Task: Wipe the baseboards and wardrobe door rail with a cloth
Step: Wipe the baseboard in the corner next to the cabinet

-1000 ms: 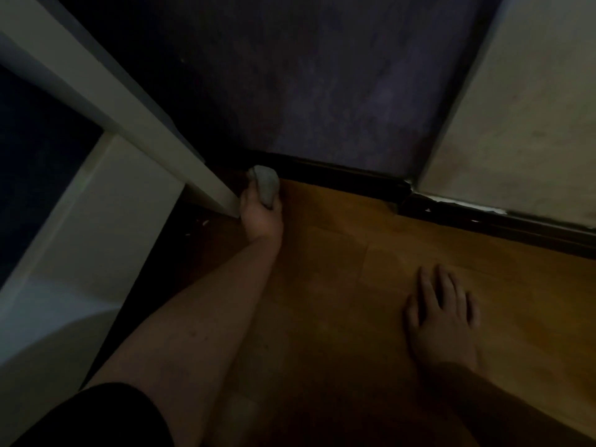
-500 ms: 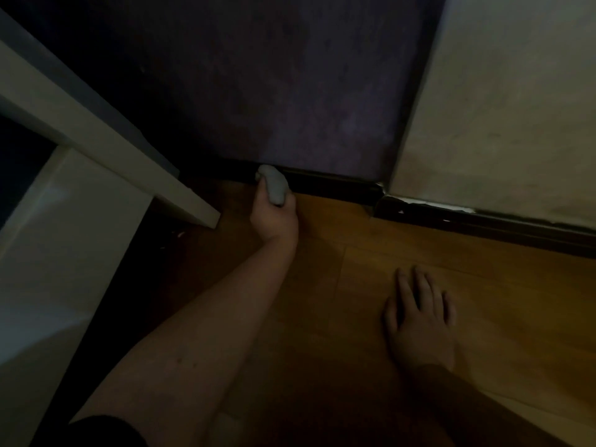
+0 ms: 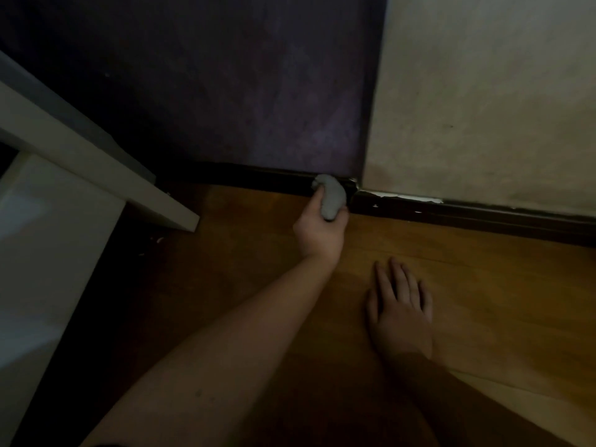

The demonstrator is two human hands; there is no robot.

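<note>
A: Left hand (image 3: pixel 322 230)?
B: Fingers curled round grey cloth (image 3: pixel 332 196) — pressed against dark baseboard (image 3: pixel 258 179), right at corner where purple wall (image 3: pixel 242 91) meets pale wall (image 3: pixel 483 108).
A: Right hand (image 3: pixel 400 314)?
B: Flat on wood floor (image 3: pixel 483 301), fingers straight, holding nothing — well short of baseboard.
A: Elsewhere?
B: White chipped strip along top of right-side baseboard, just past corner. White furniture (image 3: pixel 48 237) at left, dim.

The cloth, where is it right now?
In the head view, the grey cloth is bunched in the left hand, pressed against the dark baseboard just left of the wall corner, ahead of the right hand flat on the floor.
</note>
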